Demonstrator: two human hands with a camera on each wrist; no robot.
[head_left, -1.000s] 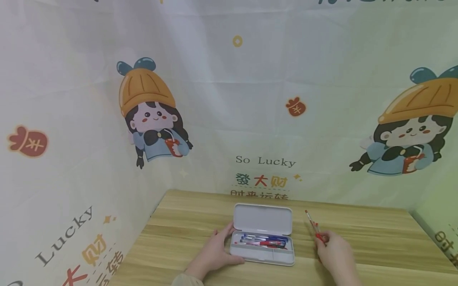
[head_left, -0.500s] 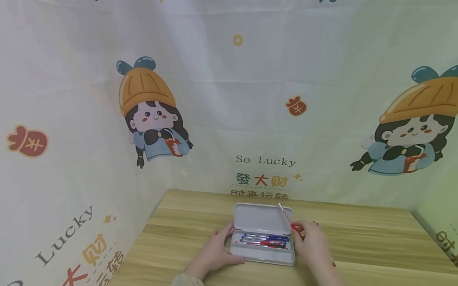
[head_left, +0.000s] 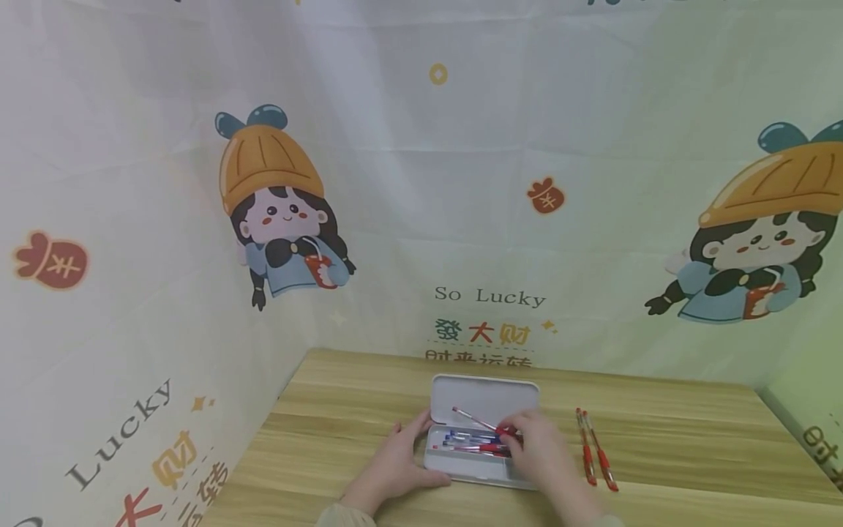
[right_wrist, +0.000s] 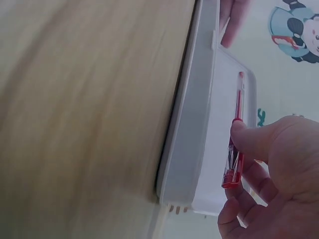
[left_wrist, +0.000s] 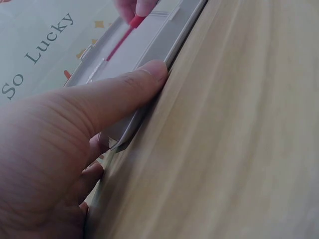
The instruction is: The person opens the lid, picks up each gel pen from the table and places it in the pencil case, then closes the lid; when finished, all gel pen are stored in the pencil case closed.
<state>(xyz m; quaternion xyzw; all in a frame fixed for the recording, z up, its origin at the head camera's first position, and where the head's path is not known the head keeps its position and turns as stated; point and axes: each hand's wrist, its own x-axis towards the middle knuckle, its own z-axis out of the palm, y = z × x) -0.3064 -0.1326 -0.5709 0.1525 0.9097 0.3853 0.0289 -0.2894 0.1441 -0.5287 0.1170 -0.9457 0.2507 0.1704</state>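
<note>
Lower middle of the frame, and here is the right hand (head_left: 543, 454) with a red-gripped pen (head_left: 476, 419) pinched between thumb and fingers, right over the open pencil case (head_left: 461, 468); the pen's clear end points away to the upper left, seen against the raised lid (head_left: 481, 395), while its red grip sits at the fingertips; its long axis is the thing to watch, sloping from upper left to lower right, whereas the blue pens (head_left: 484, 438) and the red pen in the case (head_left: 489, 448) lie nearly level across the frame, in the long compartment nearer the hinge; so the held pen sits a little askew to that compartment, looking like a slight turn away from lining up; whether any part of it touches the case, I cannot tell; the left hand (head_left: 395, 465) grips the case's left end, thumb along the near wall, well placed, I'd judge, to steady it; it is the right hand, though, that has the pen; and off to the lower right, two more red pens (head_left: 602, 452) lie side by side on the tabletop (head_left: 685, 439), steeply upright in the frame.
</note>
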